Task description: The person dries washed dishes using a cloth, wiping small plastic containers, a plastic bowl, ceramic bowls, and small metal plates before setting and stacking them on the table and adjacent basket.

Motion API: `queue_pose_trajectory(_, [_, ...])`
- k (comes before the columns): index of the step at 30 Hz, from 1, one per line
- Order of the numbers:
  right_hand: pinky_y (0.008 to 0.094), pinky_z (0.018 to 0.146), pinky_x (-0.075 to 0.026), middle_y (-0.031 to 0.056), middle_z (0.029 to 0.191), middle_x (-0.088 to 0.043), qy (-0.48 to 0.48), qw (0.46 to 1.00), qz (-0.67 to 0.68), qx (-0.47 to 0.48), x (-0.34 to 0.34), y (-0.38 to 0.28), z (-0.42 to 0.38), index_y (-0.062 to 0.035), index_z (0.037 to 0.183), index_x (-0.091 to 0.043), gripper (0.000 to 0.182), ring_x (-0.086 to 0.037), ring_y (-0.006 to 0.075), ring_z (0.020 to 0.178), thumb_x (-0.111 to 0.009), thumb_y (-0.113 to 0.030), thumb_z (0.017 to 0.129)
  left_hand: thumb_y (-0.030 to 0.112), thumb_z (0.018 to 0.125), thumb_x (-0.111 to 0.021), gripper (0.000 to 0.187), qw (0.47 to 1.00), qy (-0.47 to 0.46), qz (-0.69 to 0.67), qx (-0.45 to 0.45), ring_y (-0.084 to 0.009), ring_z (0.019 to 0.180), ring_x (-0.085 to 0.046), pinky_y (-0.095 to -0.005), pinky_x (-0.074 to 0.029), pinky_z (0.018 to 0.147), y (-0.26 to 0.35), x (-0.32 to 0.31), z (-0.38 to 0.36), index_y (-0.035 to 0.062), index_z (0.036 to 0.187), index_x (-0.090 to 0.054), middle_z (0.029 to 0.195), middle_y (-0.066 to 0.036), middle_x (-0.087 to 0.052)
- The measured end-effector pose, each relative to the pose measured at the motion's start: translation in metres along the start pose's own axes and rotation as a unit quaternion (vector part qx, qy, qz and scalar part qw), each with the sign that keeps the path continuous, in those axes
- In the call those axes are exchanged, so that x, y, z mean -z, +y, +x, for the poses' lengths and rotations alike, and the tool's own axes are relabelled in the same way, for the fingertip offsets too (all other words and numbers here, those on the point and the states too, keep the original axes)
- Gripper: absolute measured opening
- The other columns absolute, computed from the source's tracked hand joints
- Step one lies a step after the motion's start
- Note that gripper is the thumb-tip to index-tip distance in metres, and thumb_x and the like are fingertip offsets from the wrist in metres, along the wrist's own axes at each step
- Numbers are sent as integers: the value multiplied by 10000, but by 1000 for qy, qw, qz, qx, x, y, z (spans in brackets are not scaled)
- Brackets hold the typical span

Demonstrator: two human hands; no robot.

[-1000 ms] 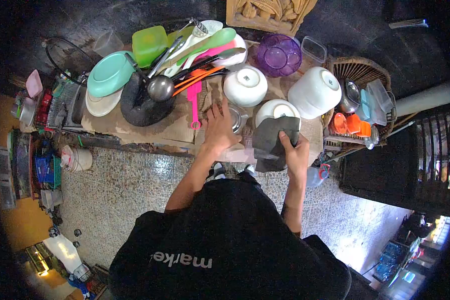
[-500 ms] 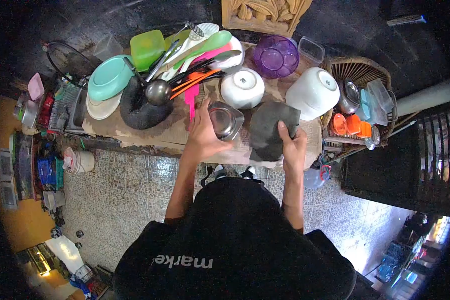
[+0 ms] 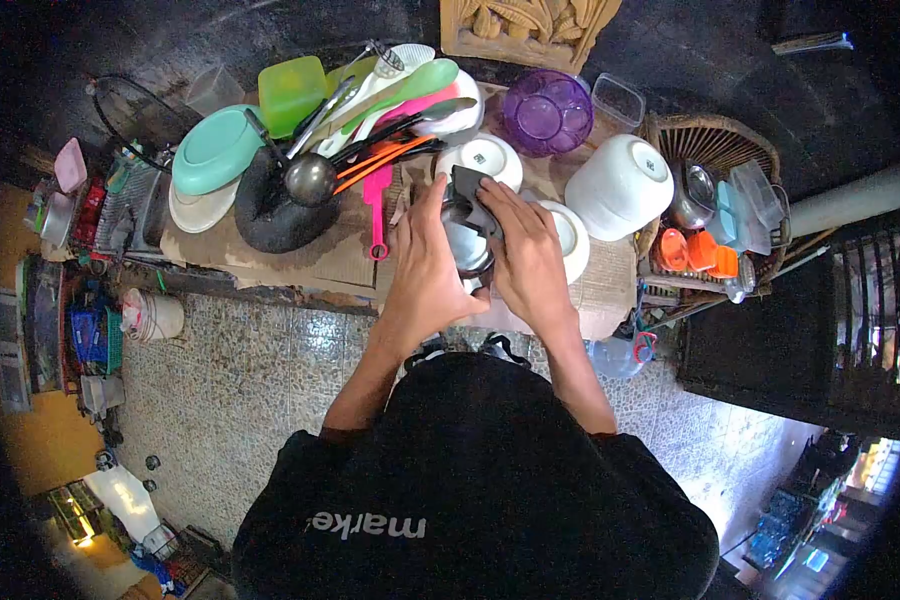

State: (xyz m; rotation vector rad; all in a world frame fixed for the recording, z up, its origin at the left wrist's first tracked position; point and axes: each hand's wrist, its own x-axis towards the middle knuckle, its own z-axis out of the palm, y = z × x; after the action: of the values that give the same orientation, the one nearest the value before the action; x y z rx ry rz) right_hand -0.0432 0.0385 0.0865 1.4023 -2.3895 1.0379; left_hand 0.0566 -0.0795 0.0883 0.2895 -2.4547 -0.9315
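Observation:
A shiny round container [image 3: 467, 245] with a clear rim sits between my hands, near the table's front edge. My left hand [image 3: 426, 262] is wrapped round its left side. With my right hand [image 3: 530, 250] I press a dark grey cloth [image 3: 473, 192] against its upper right side. Just beyond the cloth lies an upturned white bowl [image 3: 490, 158]. A white dish [image 3: 567, 240] lies right beside my right hand, partly hidden by it. To the left of my left hand is a pink utensil [image 3: 376, 205].
White bowls [image 3: 620, 190] are stacked upside down at the right, near a purple bowl [image 3: 545, 115]. A wicker basket [image 3: 715, 128] holds containers at the far right. At the left are a ladle [image 3: 311, 180], a black mortar [image 3: 270, 215] and a turquoise bowl [image 3: 215, 150].
My right hand has moved left with the cloth, which now touches the container and is bunched up. The white dish that the cloth covered is now visible.

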Motion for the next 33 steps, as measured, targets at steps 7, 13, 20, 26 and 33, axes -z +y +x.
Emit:
queue_pose_trajectory(7, [454, 1071, -343, 153, 1359, -517, -46, 997, 44, 32, 16, 1, 8, 7, 1234, -540, 453, -439, 337, 1305, -549, 69, 786, 165, 456, -871, 1307, 999, 27, -32, 12, -397, 1289, -366, -474, -297, 1098, 1, -5, 3, -3, 1480, -77, 1417, -251, -316])
queue_pose_trajectory(13, [461, 1067, -361, 175, 1370, -505, 81, 980, 147, -110, 3, -13, -20, 29, 1224, -530, 506, -423, 409, 1304, -472, 159, 739, 231, 483, -900, 1323, 990, 134, -45, 29, -394, 1265, -390, -469, -315, 1071, 2, -24, 9, -14, 1483, -69, 1384, -265, -347])
queue_pose_trajectory(20, [416, 1004, -398, 184, 1269, -576, 174, 969, 158, -82, -1, 18, -11, 27, 1183, -563, 504, -527, 373, 1181, -469, 162, 706, 29, 869, -674, 515, 865, 100, -462, 167, -137, 940, -608, -261, -499, 844, -21, -57, 9, -87, 1323, -461, 1176, -123, -592])
queue_pose_trajectory(26, [405, 953, -414, 171, 1211, -606, 199, 963, 166, -78, -6, 10, -8, 10, 1158, -571, 488, -558, 368, 1087, -505, 141, 692, 261, 972, -538, 477, 753, 168, -595, 227, -185, 1035, -603, -312, -475, 925, -16, -58, 5, -29, 1342, -463, 1215, -106, -600])
queue_pose_trajectory(33, [434, 980, -382, 145, 1230, -604, 144, 983, 86, -70, 1, 3, -7, -1, 1160, -576, 473, -527, 350, 1159, -565, 85, 695, 561, 989, -306, 619, 528, 61, -771, 350, -257, 1163, -556, -440, -425, 1007, -7, -49, 8, 62, 1301, -495, 1273, -93, -579])
